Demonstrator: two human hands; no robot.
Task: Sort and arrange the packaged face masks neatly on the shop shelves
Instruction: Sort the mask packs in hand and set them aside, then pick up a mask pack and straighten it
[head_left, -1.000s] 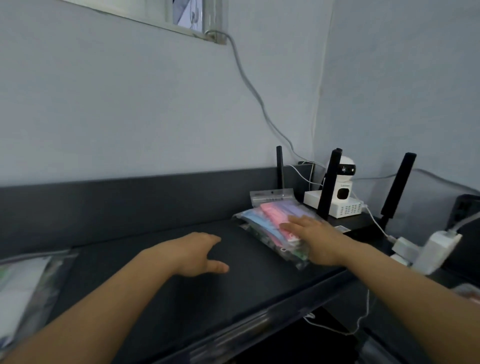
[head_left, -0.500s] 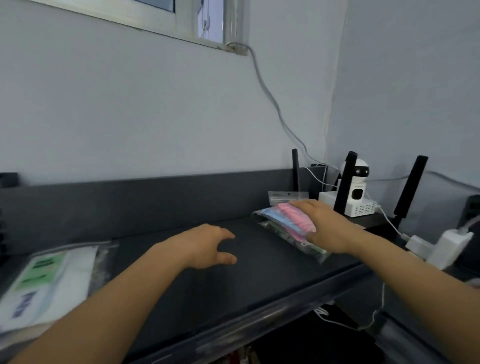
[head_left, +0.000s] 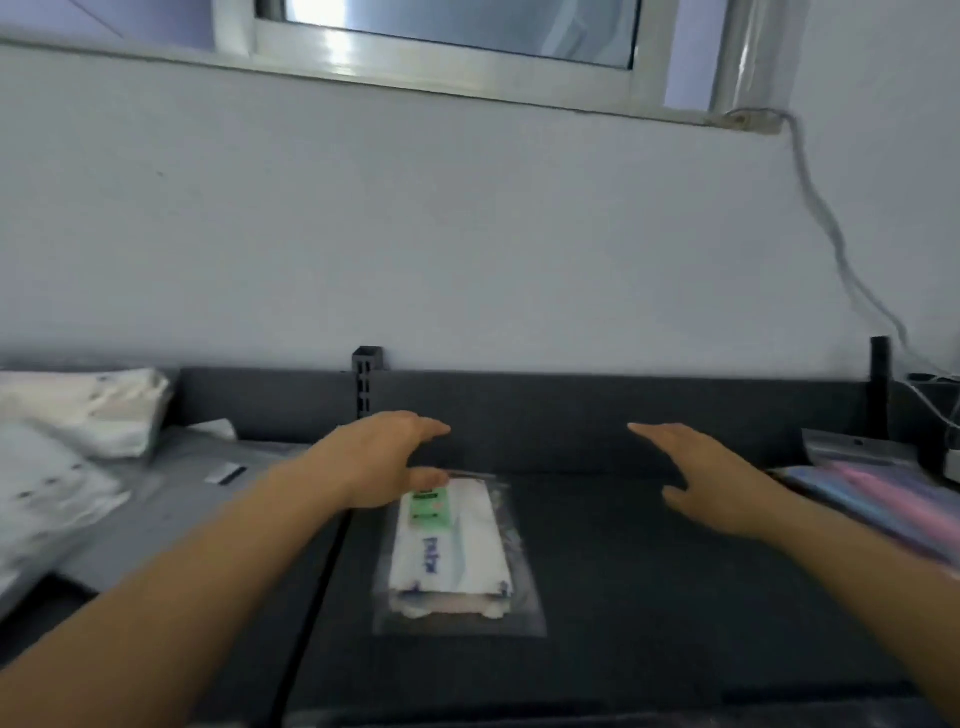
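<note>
Your left hand (head_left: 374, 460) is the nearer one: its thumb sits at the far left corner of the clear packet of white masks (head_left: 451, 545), at about eleven o'clock from the packet's middle, with the fingers spread and arched above the far edge, gripping nothing that you can see. The packet lies flat on the dark shelf (head_left: 649, 571) with its long axis running twelve to six, straight away from you, the green label at the far end. Your right hand (head_left: 711, 480) hovers well apart at about two o'clock from the packet, palm down, fingers loosely apart and empty. A nudge or pickup looks like a job for the left, since the right would have to cross bare shelf to reach. At three o'clock a packet of coloured masks (head_left: 878, 499) lies against the frame edge (its far end is cut off), and at nine o'clock white bags (head_left: 78, 415) are heaped loosely. Behind runs the shelf's low back panel (head_left: 571, 400), a pale wall and a window (head_left: 457, 31).
</note>
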